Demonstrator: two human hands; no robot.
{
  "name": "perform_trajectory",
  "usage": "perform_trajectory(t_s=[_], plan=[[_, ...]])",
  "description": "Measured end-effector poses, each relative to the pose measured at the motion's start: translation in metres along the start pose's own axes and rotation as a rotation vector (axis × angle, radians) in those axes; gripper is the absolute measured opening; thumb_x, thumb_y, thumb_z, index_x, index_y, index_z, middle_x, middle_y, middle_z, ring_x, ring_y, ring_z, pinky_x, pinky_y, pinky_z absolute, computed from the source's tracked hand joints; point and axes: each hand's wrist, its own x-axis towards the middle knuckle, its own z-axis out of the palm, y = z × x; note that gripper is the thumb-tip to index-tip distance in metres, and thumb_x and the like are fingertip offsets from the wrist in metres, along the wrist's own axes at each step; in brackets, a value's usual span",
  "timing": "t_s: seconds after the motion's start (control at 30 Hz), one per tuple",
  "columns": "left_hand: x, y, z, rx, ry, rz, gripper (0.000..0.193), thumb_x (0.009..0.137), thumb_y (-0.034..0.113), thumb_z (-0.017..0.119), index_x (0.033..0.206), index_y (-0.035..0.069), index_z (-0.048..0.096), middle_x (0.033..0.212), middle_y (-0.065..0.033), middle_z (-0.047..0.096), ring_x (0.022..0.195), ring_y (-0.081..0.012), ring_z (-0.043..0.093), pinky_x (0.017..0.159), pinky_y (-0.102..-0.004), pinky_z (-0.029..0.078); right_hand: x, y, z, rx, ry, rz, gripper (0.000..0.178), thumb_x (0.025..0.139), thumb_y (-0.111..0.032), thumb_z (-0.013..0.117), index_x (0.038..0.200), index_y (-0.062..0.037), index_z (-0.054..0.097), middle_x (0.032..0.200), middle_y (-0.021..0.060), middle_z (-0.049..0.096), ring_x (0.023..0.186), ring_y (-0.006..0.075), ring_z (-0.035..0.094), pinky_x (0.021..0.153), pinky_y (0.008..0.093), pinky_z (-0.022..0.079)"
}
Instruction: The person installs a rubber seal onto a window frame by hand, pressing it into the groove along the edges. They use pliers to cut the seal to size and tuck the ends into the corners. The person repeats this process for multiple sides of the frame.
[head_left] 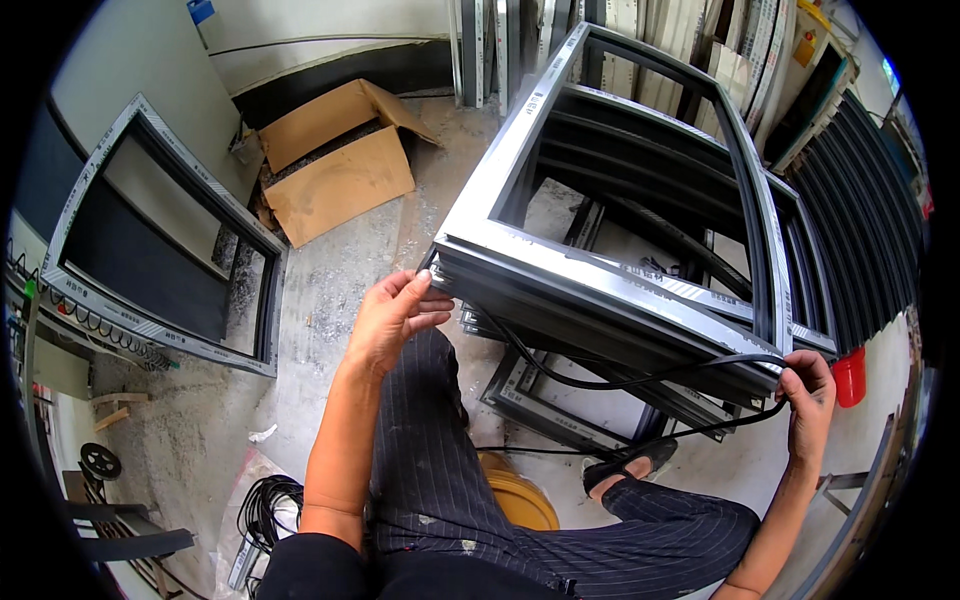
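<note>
A stack of dark window frames (600,262) with silvery protective film stands before me, tilted in the view. My left hand (398,312) is closed at the near left corner of the upper frame, thumb on top and fingers curled at its side. At the near right corner, my right hand (808,395) pinches a long black rubber strip (590,382) against the frame's edge. From there the strip loops back and trails down toward the floor. Between the hands it sags along the frame's near side. Whether my left fingers also hold the strip is hard to see.
Another window frame (195,255) leans at the left. An open cardboard box (345,195) sits on the floor beyond. Long dark profiles (850,215) stand at the right near a red container (850,378). Coiled black strip (262,510) lies at lower left; a yellow stool (522,497) is beneath me.
</note>
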Motion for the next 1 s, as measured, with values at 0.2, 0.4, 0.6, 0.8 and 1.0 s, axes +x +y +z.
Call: perform_trajectory(t_s=[0.2,0.4,0.6,0.8,1.0], plan=[[0.006,-0.015,-0.011,0.003,0.012,0.053,0.03,0.094,0.029,0.062,0.101,0.001,0.06,0.092,-0.0135,0.07,0.079,-0.0184,0.069,0.072,-0.0285,0.057,0.001,0.0,0.002,-0.052,0.029,-0.018,0.023,0.086,-0.019,0.071,0.098,-0.0023,0.061,0.076,-0.0006,0.057,0.064,0.0072,0.051,0.06,0.02,0.04],[0.004,0.013,-0.005,-0.019,-0.093,-0.071,0.03,0.095,0.028,0.061,0.104,0.0,0.06,0.091,-0.0122,0.07,0.078,-0.0177,0.069,0.07,-0.0274,0.057,0.003,0.015,-0.01,-0.059,0.128,-0.05,0.017,0.09,-0.015,0.066,0.101,-0.003,0.061,0.077,-0.0018,0.055,0.064,0.0054,0.049,0.058,0.0189,0.038],[0.025,0.007,-0.019,0.144,-0.106,-0.051,0.032,0.094,0.029,0.061,0.106,-0.001,0.059,0.09,-0.0116,0.069,0.076,-0.0171,0.069,0.069,-0.0269,0.057,0.003,0.014,-0.016,-0.001,0.125,-0.021,0.017,0.091,-0.013,0.064,0.104,-0.0026,0.061,0.078,-0.0021,0.053,0.061,0.0037,0.044,0.053,0.0181,0.034],[0.03,0.013,-0.018,0.191,-0.124,-0.102,0.034,0.094,0.031,0.061,0.107,-0.001,0.06,0.089,-0.0098,0.069,0.076,-0.0174,0.069,0.07,-0.0288,0.058,-0.004,-0.003,-0.011,-0.141,0.052,0.09,0.017,0.088,-0.01,0.062,0.103,-0.0012,0.062,0.079,-0.003,0.054,0.061,0.0022,0.042,0.052,0.0169,0.031],[0.071,0.013,-0.02,0.306,-0.141,-0.004,0.037,0.094,0.034,0.061,0.103,-0.002,0.064,0.083,-0.0039,0.066,0.072,-0.0111,0.062,0.068,-0.0291,0.053,-0.01,-0.02,-0.002,-0.456,-0.145,-0.061,0.011,0.075,-0.007,0.07,0.082,0.0015,0.067,0.08,0.0022,0.051,0.074,0.0109,0.05,0.067,0.0244,0.04]])
